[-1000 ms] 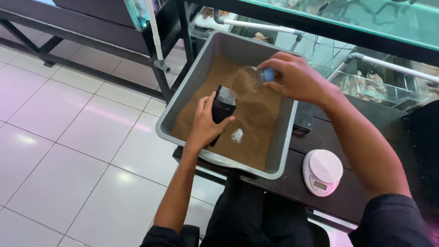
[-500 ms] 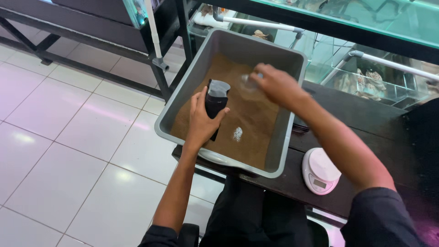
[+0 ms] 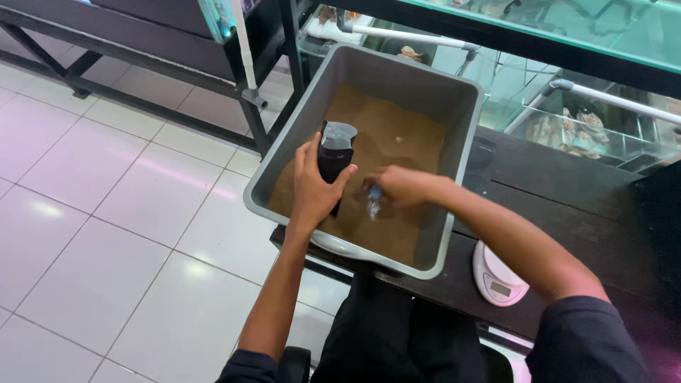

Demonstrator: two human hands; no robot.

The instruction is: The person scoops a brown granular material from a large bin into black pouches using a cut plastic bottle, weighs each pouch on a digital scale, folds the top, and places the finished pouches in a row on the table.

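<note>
A grey rectangular tub (image 3: pixel 285 152) filled with brown sand (image 3: pixel 397 152) sits on a dark table (image 3: pixel 553 213). My left hand (image 3: pixel 312 186) grips a black upright pouch (image 3: pixel 335 157) with an open top, standing in the sand. My right hand (image 3: pixel 403 188) is low over the sand at the tub's near side, closed around a small clear scoop (image 3: pixel 373 204) with a blue part, its mouth down at the sand.
A small white kitchen scale (image 3: pixel 498 280) rests on the table to the right of the tub. Glass tanks (image 3: pixel 567 120) and white pipes stand behind. A black metal rack frame (image 3: pixel 142 71) and white floor tiles lie to the left.
My right hand came down from the tub's far side, above the pouch, to the near sand with the scoop. My left hand kept holding the pouch.
</note>
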